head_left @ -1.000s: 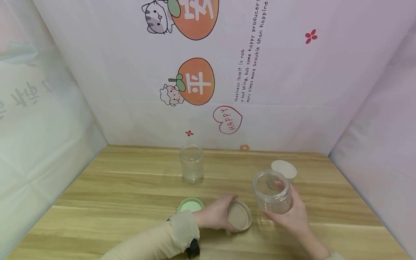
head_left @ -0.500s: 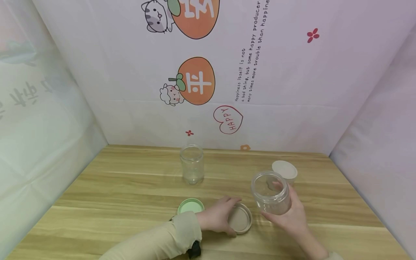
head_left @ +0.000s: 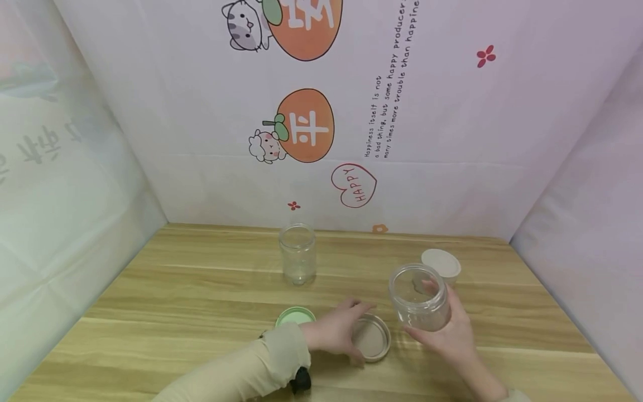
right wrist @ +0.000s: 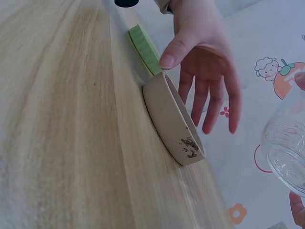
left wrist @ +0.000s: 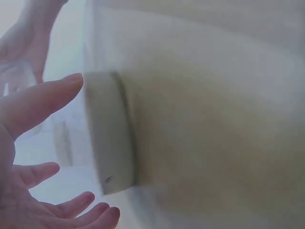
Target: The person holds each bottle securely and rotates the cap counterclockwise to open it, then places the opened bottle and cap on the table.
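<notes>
The left hand (head_left: 332,334) had just let the beige lid (head_left: 373,339) down, hollow side up, on the wooden table (head_left: 150,301), its fingers now loosely spread beside it, so the lid seemed parked, while the right hand (head_left: 456,335), fingers curled, gripped the uncapped jar (head_left: 422,314).

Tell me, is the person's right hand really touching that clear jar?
Touching. The head view shows it: the right hand holds the clear jar, thumb against its near side, fingertips behind.
</notes>
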Demonstrator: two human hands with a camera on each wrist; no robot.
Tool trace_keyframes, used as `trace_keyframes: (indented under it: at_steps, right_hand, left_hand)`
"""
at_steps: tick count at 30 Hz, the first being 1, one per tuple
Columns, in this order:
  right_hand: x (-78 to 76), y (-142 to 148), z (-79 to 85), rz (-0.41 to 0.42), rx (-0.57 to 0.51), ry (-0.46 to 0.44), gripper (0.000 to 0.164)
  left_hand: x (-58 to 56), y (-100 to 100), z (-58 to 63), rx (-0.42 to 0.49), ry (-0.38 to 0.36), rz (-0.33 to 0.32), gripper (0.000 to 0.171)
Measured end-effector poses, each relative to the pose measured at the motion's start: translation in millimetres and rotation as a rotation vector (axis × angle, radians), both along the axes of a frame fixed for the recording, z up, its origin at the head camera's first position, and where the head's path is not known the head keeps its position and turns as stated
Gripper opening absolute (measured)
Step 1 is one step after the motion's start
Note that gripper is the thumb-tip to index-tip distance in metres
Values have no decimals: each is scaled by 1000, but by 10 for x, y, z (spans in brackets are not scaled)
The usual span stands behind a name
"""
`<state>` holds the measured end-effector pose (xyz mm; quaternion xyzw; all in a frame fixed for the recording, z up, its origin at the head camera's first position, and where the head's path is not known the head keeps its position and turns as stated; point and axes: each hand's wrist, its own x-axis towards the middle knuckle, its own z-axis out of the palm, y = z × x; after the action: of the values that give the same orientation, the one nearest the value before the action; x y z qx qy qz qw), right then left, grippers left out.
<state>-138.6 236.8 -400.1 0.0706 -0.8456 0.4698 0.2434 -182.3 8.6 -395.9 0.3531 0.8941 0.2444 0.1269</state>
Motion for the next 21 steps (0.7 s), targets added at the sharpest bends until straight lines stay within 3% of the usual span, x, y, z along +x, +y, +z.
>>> trace_keyframes:
  at_steps: [6,13,21]
  right_hand:
    - [5,-19,32,27,-34,9,102]
    - [-45,-22,40,27,-22,0,97]
    - [-193,-28,108,-11,-103,-231,91]
  left_hand:
    - [-55,-89,98,94,-35,16,90]
    - [-34,-295,181,280,-67,28,76]
    - [26,-555,186,510,-77,75,65]
